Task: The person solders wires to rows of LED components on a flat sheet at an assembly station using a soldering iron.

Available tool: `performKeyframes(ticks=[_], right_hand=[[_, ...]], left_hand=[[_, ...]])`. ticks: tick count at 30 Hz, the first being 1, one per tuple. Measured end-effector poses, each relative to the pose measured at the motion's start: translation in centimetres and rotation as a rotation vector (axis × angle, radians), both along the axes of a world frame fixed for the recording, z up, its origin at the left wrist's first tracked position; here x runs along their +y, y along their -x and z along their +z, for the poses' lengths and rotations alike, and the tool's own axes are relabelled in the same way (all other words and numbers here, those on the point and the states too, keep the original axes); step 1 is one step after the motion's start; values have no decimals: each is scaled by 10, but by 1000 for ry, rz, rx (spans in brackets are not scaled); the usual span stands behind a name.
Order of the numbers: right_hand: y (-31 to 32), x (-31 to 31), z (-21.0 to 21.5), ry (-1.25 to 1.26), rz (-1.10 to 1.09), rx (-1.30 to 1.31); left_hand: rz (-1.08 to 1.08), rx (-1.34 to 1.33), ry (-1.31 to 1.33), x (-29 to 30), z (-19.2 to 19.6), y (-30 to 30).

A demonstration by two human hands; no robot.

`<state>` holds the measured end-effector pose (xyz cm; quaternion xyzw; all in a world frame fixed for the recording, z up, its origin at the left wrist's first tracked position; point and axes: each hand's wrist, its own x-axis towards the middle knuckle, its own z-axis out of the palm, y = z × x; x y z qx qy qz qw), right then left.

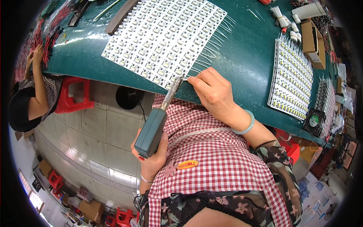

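Note:
My left hand is closed round the dark green handle of a soldering gun. Its metal barrel points up and away, and the tip reaches the near right corner of a white circuit-board panel with rows of small yellowish parts. At that same corner, the thumb and fingers of my right hand pinch a thin white wire. Whether the tip touches the wire or only the board, I cannot tell. More white wires stick out along the panel's right edge.
A dark bar lies by the panel's far left edge. Toward the right of the green table are a second wired panel, a cardboard box, bundled white wires and a small fan. Another person's hands handle red wires at left.

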<state>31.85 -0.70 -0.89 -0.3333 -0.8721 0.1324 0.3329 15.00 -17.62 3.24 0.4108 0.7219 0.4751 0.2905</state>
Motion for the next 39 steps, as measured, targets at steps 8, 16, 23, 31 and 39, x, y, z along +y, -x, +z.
performKeyframes(ticks=[8, 16, 23, 31, 39], right_hand=[[-2, 1, 1, 9, 14, 0], [-1, 2, 2, 21, 16, -14], [0, 1, 2, 8, 1, -25], [-1, -1, 1, 14, 2, 3], [0, 2, 1, 15, 8, 12]], left_hand=[[-40, 27, 66, 4, 7, 1], [90, -169, 48, -26, -8, 1], [135, -91, 70, -19, -8, -1], [40, -72, 89, -5, 1, -2], [62, -39, 92, -18, -8, -1]])
